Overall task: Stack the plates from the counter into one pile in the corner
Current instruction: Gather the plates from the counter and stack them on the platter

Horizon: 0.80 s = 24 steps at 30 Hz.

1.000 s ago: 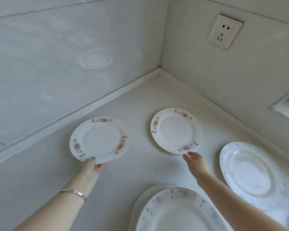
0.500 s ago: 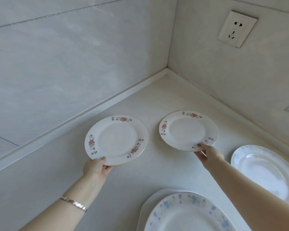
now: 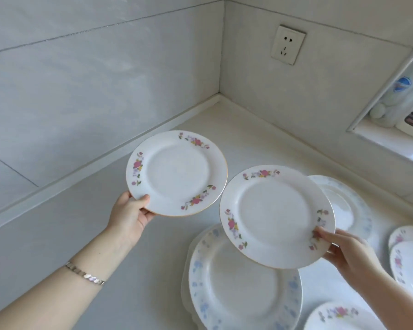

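Observation:
I hold two small white plates with pink flower rims, both lifted off the counter. My left hand (image 3: 131, 214) grips the near-left rim of the left floral plate (image 3: 177, 172). My right hand (image 3: 343, 252) grips the near-right rim of the right floral plate (image 3: 275, 216), which hangs tilted over a larger blue-patterned plate (image 3: 239, 289) on the counter. A second blue-patterned plate (image 3: 348, 206) lies behind it, partly hidden. The counter corner (image 3: 221, 103) is bare.
More floral plates lie at the right edge (image 3: 408, 260) and bottom right (image 3: 339, 316). A wall socket (image 3: 287, 45) sits above the corner. A recessed ledge (image 3: 391, 136) at the right holds bottles.
Both floral plates have been lifted off the counter and brought nearer to me. The right one now hangs over the blue plate. The view has shifted to the right.

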Tool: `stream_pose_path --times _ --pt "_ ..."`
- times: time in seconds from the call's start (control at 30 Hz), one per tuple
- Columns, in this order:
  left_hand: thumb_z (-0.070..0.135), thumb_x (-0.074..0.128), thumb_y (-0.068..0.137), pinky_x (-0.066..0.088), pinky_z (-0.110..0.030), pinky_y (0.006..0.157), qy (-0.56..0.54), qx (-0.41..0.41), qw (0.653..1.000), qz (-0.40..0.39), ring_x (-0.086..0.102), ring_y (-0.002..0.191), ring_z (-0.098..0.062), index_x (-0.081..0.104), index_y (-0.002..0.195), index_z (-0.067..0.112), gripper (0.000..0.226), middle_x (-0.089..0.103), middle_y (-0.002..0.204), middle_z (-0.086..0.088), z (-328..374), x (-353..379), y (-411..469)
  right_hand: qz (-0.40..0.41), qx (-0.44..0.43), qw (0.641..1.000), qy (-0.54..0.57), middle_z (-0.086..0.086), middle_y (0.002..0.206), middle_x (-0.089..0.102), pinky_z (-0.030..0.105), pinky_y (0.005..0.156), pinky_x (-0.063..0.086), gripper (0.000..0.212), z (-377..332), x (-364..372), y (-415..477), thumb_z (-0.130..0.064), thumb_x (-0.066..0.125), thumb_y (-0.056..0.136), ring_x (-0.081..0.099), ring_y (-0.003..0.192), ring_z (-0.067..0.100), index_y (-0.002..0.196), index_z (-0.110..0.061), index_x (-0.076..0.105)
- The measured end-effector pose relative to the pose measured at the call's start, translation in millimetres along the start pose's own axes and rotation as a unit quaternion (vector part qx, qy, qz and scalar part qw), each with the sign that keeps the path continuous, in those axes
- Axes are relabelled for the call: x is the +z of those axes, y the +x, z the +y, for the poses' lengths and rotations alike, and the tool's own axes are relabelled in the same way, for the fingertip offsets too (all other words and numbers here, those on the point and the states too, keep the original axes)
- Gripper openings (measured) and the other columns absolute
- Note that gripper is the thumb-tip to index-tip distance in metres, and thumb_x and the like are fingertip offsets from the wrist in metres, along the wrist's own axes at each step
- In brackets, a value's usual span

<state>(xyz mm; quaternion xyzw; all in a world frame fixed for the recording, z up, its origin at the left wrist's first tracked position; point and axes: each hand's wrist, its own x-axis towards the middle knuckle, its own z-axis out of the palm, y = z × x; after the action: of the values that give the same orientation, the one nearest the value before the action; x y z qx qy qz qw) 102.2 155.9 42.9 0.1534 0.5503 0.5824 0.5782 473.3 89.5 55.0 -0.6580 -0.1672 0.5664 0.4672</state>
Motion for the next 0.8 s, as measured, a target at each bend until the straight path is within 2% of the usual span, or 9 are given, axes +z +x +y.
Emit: stream_pose_path --times 0.27,0.43,0.5,0.6,0.63,0.7,0.73,0.8 --pt "-0.011 0.04 0.091 0.06 -0.027 0.055 0.022 -0.022 0.999 -0.021 0.062 0.085 -0.021 0.054 0.09 0.01 0.025 0.063 0.096 -0.01 -26.9 2.6 -44.5 -0.013 0.063 0.996 -0.06 0.017 0.07 0.071 0.026 0.045 0.055 0.012 75.0 -40.0 -38.7 0.004 0.056 0.083 0.066 0.056 0.024 0.087 0.01 0.066" --pt "-0.01 0.04 0.091 0.059 -0.028 0.057 0.031 -0.026 0.999 -0.026 0.062 0.085 -0.02 0.054 0.089 0.011 0.026 0.063 0.096 -0.008 -37.0 -1.7 -57.6 -0.018 0.06 0.995 -0.083 0.016 0.072 0.072 0.033 0.058 0.057 0.012 98.1 -30.2 -42.8 0.002 0.059 0.083 0.067 0.062 0.027 0.087 0.009 0.068" --pt "-0.01 0.04 0.091 0.059 -0.025 0.056 0.025 -0.03 0.999 -0.032 0.062 0.087 -0.02 0.054 0.092 0.011 0.026 0.063 0.099 -0.009 -39.3 -4.9 -59.5 -0.011 0.033 0.993 -0.116 0.017 0.073 0.072 0.031 0.053 0.056 0.009 103.8 -22.9 -42.8 0.002 0.06 0.083 0.068 0.06 0.024 0.085 0.005 0.069" --pt "-0.009 0.04 0.092 0.059 -0.025 0.057 0.032 -0.033 0.998 -0.036 0.063 0.09 -0.02 0.055 0.095 0.011 0.025 0.064 0.102 -0.008 -40.4 -9.0 -60.3 0.024 -0.052 0.971 -0.234 0.017 0.072 0.071 0.039 0.06 0.058 0.005 112.8 -13.8 -44.4 -0.01 0.064 0.084 0.069 0.058 0.022 0.082 -0.006 0.067" --pt "-0.009 0.04 0.092 0.059 -0.026 0.057 0.033 -0.033 0.998 -0.035 0.063 0.09 -0.02 0.055 0.095 0.011 0.025 0.064 0.102 -0.008 -40.2 -10.0 -60.6 0.036 -0.078 0.954 -0.286 0.013 0.067 0.069 0.035 0.061 0.057 0.006 115.0 -12.2 -45.9 -0.016 0.064 0.084 0.067 0.052 0.018 0.082 -0.01 0.065" --pt "-0.01 0.04 0.091 0.06 -0.026 0.057 0.034 -0.03 0.998 -0.036 0.062 0.088 -0.021 0.054 0.094 0.011 0.026 0.063 0.1 -0.009 -39.8 -11.4 -62.2 0.054 -0.108 0.932 -0.341 0.005 0.059 0.061 0.018 0.049 0.046 0.01 116.8 -9.7 -51.3 -0.023 0.062 0.086 0.059 0.042 0.011 0.089 -0.014 0.059" --pt "-0.01 0.04 0.091 0.06 -0.026 0.057 0.037 -0.029 0.998 -0.037 0.062 0.088 -0.021 0.054 0.093 0.011 0.026 0.063 0.1 -0.009 -39.7 -12.1 -63.2 0.058 -0.115 0.927 -0.352 0.002 0.058 0.059 0.017 0.046 0.041 0.013 117.6 -8.4 -53.7 -0.025 0.062 0.086 0.057 0.041 0.009 0.095 -0.018 0.056" --pt "-0.01 0.04 0.092 0.06 -0.025 0.057 0.046 -0.03 0.998 -0.042 0.062 0.088 -0.021 0.055 0.094 0.011 0.026 0.064 0.099 -0.008 -39.7 -13.0 -65.7 0.068 -0.12 0.919 -0.369 -0.001 0.058 0.056 0.022 0.049 0.038 0.024 120.2 -7.3 -57.0 -0.027 0.062 0.085 0.057 0.048 0.013 0.107 -0.022 0.051"
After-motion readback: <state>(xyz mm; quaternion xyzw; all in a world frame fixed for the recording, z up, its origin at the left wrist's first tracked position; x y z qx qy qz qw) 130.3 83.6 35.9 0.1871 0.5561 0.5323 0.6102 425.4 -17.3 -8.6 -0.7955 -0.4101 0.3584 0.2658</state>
